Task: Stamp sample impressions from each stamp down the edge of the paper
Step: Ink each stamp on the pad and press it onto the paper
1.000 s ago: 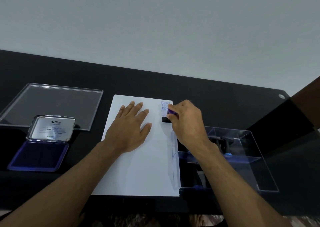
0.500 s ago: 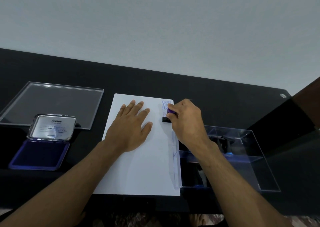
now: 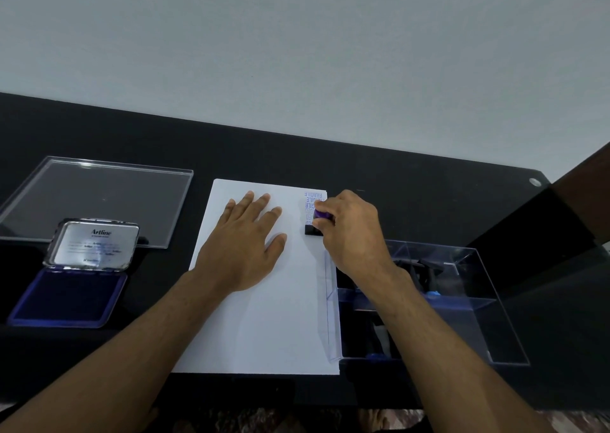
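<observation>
Head view showed a black desk (image 3: 412, 181) with a white sheet of paper (image 3: 264, 317) lying near its front edge, about midway along. The left hand (image 3: 246, 247) lay flat on the paper, fingers straight and spread, pressing the sheet down. The right hand (image 3: 350, 231) had its grip clamped on a stamp (image 3: 316, 224): the fingers curled round a purple handle, with the black base set on the paper close to the sheet's right edge, towards the far corner. Just beyond the stamp, along that same edge, a short column of purple impressions (image 3: 313, 201) ran to the sheet's far corner; the word FRAGILE could be read in them.

Towards the left end of the desk sat an open ink pad (image 3: 66, 297), its blue pad facing up and its silver lid tilted back, marked Artline. Behind it lay a clear flat lid (image 3: 99, 198). Just beside the paper's right edge stood a clear plastic box (image 3: 472, 317) holding dark items, too dim to tell apart.
</observation>
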`<action>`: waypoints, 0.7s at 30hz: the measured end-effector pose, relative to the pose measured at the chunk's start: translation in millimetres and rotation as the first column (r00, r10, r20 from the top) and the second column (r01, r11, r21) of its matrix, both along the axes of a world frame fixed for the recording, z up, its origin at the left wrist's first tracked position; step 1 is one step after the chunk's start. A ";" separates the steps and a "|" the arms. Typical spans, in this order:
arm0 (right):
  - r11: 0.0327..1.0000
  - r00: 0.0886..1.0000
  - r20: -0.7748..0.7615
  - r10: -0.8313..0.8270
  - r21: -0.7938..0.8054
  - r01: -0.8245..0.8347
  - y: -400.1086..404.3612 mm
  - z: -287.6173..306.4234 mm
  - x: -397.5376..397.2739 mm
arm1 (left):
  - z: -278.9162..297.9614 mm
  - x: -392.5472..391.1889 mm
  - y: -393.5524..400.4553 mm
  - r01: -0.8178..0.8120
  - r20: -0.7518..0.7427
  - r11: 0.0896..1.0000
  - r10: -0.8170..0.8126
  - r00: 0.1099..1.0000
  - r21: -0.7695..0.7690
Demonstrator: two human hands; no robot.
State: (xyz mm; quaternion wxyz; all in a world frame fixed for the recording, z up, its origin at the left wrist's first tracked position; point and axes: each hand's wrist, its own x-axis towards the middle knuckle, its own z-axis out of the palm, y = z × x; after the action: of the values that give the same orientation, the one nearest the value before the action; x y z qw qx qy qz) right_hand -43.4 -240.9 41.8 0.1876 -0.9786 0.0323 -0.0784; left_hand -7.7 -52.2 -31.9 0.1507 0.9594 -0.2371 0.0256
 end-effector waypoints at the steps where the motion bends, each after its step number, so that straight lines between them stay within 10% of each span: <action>1: 1.000 1.000 -0.004 0.000 0.001 0.000 0.3 0.6 0.0 | 0.0 0.0 0.0 -0.001 0.001 1.000 0.001 1.000 -0.002; 21: 1.000 0.999 0.046 0.008 0.016 -0.009 1.5 0.0 -0.8 | -0.5 0.2 0.1 -0.001 -0.013 1.000 0.001 1.000 -0.001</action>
State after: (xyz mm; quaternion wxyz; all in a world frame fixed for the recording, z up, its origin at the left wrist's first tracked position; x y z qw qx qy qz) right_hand -44.2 -239.4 41.8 0.1965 -0.9751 0.0244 -0.0997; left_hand -7.5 -52.1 -32.3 0.1527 0.9596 -0.2356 0.0197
